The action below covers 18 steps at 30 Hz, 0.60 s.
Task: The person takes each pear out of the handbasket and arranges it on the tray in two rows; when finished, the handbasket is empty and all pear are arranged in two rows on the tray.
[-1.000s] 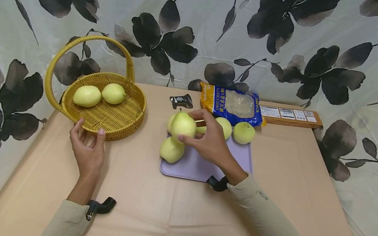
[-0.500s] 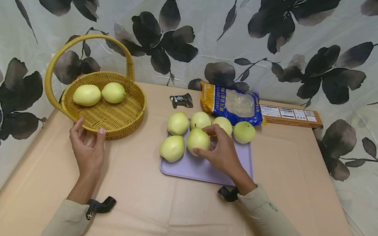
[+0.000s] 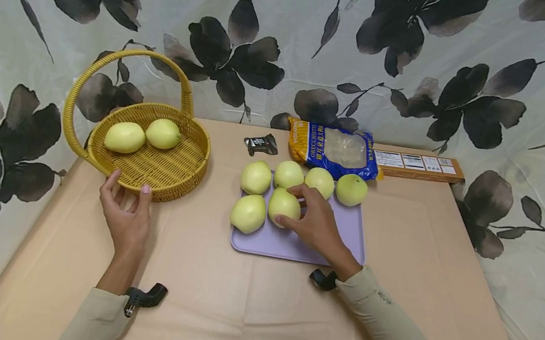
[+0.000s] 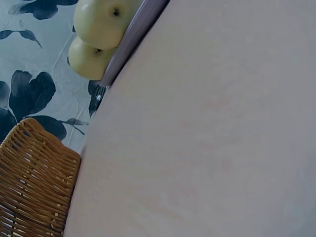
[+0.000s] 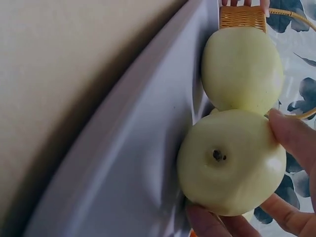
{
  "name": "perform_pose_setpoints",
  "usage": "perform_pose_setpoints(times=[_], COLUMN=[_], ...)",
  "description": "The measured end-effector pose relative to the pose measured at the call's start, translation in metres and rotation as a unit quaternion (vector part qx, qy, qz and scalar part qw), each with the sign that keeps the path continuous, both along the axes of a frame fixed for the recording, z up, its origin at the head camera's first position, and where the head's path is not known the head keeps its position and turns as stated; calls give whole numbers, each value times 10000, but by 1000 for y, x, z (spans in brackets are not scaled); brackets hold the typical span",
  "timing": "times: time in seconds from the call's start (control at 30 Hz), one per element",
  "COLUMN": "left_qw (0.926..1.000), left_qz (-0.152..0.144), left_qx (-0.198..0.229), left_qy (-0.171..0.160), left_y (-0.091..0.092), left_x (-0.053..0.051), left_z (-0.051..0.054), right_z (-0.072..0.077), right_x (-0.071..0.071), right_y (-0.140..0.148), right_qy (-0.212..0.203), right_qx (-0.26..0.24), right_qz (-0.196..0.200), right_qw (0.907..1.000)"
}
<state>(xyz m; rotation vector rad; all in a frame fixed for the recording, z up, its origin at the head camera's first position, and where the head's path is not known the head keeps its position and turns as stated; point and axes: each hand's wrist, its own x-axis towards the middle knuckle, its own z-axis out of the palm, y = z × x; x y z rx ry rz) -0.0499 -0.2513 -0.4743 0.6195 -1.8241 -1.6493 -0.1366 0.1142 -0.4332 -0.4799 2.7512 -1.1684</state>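
My right hand (image 3: 319,223) grips a pale green pear (image 3: 284,207) between thumb and fingers, low over the lilac tray (image 3: 289,245). In the right wrist view this held pear (image 5: 232,163) sits beside another pear (image 5: 242,69). Several more pears stand along the tray's left side and back, one of them a pear (image 3: 248,214) just left of the held one. My left hand (image 3: 127,215) touches the front wall of a yellow wicker basket (image 3: 191,177) with its fingertips, thumb spread apart. Inside the basket lie a pear (image 3: 125,137) and a second pear (image 3: 164,134). The left wrist view does not show the left hand.
Behind the tray lie a blue and yellow pasta bag (image 3: 337,152), a small black wrapped packet (image 3: 261,145) and a long brown box (image 3: 416,165). The basket's tall handle (image 3: 71,108) arches upward. A floral cloth (image 3: 309,23) hangs behind the table.
My right hand has moved the held pear right and down from above the left pears to the tray's second column. The left hand and basket have stayed put.
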Motion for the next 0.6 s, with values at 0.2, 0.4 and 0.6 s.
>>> perform_pose_setpoints(times=[0.2,0.4,0.6], left_qw=[10000,10000,10000], left_qz=[-10,3,8], left_qx=[7,5,55], left_qy=[10,21,29], left_y=[0,1,2], left_x=[0,0,0], left_z=[-1,2,3], right_z=[7,20,41], right_x=[3,2,1], right_y=[-2,-10,-33], right_qy=[150,864,1312], right_qx=[316,164,-409], right_qz=[-67,-81,256], right_qw=[9994,9961,9902])
